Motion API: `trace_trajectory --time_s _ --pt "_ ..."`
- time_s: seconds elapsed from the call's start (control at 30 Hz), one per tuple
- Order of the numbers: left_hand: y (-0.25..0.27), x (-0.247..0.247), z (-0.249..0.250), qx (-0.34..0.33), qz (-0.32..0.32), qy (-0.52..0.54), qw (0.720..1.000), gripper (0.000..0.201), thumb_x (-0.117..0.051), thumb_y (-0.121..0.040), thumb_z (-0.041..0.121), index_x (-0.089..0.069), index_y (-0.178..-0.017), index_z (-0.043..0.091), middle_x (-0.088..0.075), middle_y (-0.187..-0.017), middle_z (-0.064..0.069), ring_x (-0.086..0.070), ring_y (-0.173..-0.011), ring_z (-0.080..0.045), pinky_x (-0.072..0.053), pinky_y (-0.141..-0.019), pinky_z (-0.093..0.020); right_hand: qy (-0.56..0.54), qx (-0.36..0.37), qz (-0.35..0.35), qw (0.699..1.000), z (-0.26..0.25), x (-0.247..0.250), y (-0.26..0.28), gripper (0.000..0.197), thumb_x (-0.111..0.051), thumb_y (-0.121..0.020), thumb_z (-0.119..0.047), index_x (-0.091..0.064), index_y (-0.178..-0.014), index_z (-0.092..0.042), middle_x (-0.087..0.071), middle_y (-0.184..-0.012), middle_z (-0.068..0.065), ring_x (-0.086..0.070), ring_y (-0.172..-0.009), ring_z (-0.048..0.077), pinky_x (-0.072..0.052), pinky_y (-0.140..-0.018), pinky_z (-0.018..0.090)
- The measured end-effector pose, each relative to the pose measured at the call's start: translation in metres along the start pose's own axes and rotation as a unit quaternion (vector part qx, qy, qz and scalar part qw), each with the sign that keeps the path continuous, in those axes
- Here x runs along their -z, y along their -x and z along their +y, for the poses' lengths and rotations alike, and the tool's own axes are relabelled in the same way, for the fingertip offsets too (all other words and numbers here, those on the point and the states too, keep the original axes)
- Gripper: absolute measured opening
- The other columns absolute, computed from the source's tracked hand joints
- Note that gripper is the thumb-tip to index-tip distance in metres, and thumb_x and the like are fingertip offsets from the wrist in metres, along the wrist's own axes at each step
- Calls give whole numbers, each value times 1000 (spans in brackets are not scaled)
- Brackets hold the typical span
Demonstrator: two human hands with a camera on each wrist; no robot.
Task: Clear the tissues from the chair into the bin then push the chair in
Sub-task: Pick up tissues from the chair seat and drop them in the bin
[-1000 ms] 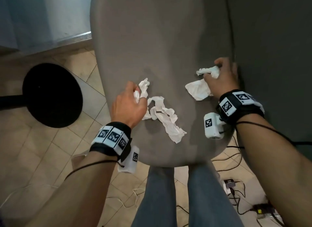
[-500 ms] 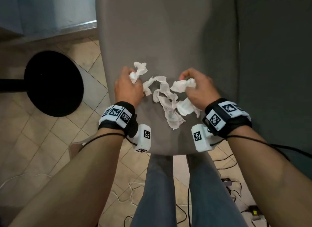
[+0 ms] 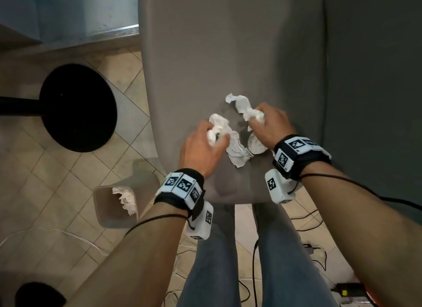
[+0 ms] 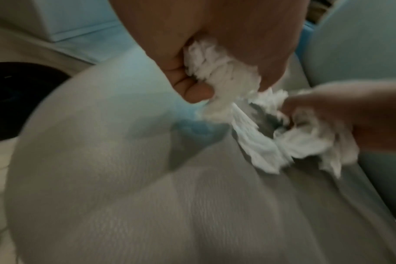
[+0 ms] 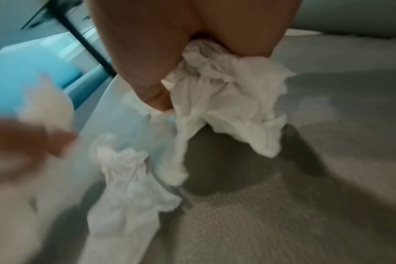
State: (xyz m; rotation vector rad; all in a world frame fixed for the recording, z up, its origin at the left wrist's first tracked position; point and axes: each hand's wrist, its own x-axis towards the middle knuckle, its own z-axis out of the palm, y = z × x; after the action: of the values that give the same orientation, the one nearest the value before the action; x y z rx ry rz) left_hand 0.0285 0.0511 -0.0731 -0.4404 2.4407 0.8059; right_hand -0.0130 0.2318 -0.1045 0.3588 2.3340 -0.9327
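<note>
Crumpled white tissues are bunched near the front of the grey chair seat (image 3: 228,55). My left hand (image 3: 205,144) grips one wad of tissue (image 3: 219,128), seen close in the left wrist view (image 4: 217,75). Its long tail (image 3: 237,151) trails onto the seat. My right hand (image 3: 269,126) grips another wad (image 3: 244,108), whose loose ends (image 5: 233,100) hang down from the fist. The small grey bin (image 3: 116,206) stands on the floor left of the chair's front edge, with a white tissue (image 3: 126,198) inside.
A black round stool base (image 3: 77,108) sits on the tiled floor to the left. A dark wall or panel (image 3: 374,89) runs along the chair's right side. Cables (image 3: 306,217) lie on the floor by my legs.
Both hands have come together at the middle of the seat, gathering the scattered tissues into two wads. The view has tilted down, bringing the bin into sight.
</note>
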Motion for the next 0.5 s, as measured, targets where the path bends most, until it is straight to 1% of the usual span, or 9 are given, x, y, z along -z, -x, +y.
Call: trace_trajectory --time_s 0.07,0.1,0.13,0.23,0.33,0.37,0.43,0.47,0.5 --pt "2 -14 1 -29 -60 -51 996 57 -65 -80 55 -46 -127 28 -66 -113 0 -64 -95 -24 -53 -80 -39 -44 -32 40 998 5 8 5 27 -51 -84 -40 -60 -85 -14 -67 -91 11 -59 -83 33 -47 -72 34" --pt "2 -20 1 -41 -76 -76 993 62 -67 -80 53 -43 -131 28 -63 -120 -1 -63 -99 -25 -50 -80 -37 -61 -45 56 996 6 13 8 31 -48 -85 -40 -60 -81 -11 -67 -87 12 -58 -82 33 -45 -71 34" --pt "2 -25 1 -48 -80 -98 991 60 -67 -80 50 -43 -131 27 -62 -122 -2 -62 -101 -26 -48 -79 -36 -75 -57 71 993 8 18 12 34 -47 -85 -39 -60 -79 -8 -67 -84 13 -58 -81 34 -45 -71 34" --pt "0 -28 2 -59 -54 -149 986 34 -60 -91 37 -56 -114 13 -61 -113 -9 -61 -95 -31 -39 -70 -34 -96 -64 124 986 13 31 24 36 -50 -87 -34 -61 -74 -2 -65 -79 15 -60 -77 33 -50 -72 40" --pt "5 -23 2 -60 -49 -139 987 23 -57 -91 29 -59 -99 7 -58 -102 -11 -55 -84 -31 -34 -66 -34 -95 -46 163 981 15 42 37 32 -57 -86 -27 -57 -70 1 -60 -85 17 -58 -77 32 -49 -75 41" --pt "8 -21 1 -50 -50 -115 991 21 -58 -89 29 -60 -96 9 -54 -99 -9 -52 -80 -30 -36 -67 -34 -101 -36 171 979 15 46 41 27 -60 -84 -23 -57 -67 -3 -58 -87 17 -58 -77 32 -49 -74 41" --pt "14 -14 0 -27 -41 -59 997 17 -60 -86 29 -59 -88 13 -47 -96 -4 -51 -79 -28 -44 -70 -35 -134 -30 176 975 17 49 49 15 -63 -77 -21 -58 -62 -20 -61 -89 17 -62 -77 34 -53 -73 44" --pt "18 -10 -1 -23 -33 -36 999 13 -61 -85 27 -58 -85 14 -47 -96 -2 -52 -80 -28 -46 -73 -36 -157 -33 174 972 16 49 52 11 -64 -73 -23 -59 -64 -26 -63 -89 16 -64 -76 35 -55 -72 46" --pt "21 -7 -3 -22 -20 -17 999 9 -61 -85 22 -58 -85 14 -49 -96 -2 -54 -82 -29 -47 -75 -36 -177 -34 164 970 15 50 56 5 -64 -71 -24 -62 -67 -27 -66 -88 15 -66 -76 34 -56 -70 48"
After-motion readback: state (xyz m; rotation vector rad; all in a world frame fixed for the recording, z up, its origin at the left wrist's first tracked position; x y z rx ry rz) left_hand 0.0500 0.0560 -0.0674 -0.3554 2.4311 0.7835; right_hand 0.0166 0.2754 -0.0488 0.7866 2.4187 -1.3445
